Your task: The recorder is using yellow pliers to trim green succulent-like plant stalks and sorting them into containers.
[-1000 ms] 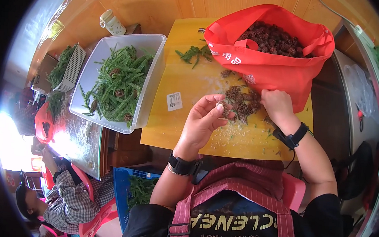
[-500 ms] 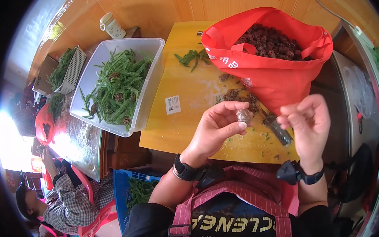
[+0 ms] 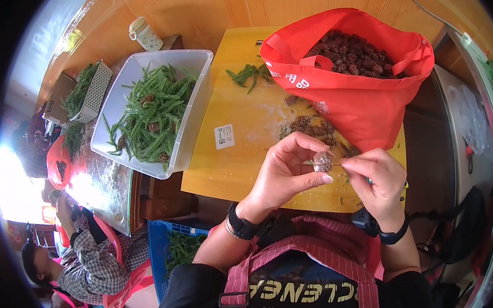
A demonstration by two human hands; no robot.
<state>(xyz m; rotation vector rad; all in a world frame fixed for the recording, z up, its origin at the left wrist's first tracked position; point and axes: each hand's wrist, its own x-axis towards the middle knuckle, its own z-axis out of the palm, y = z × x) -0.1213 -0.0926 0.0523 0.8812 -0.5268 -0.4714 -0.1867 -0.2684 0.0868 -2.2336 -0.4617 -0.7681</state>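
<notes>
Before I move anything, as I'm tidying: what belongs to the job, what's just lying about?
Job, seemingly:
pine cone in left hand
red tote bag of cones
loose tabletop cones
translucent bin of evergreen sprigs

Lying about, seemingly:
white label
lidded cup

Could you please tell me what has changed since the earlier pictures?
The right hand left the spot by the red bag and came toward the body, now pinching close beside the pinecone. The left hand, still holding it, moved slightly right. The clear bin stayed put.
</notes>
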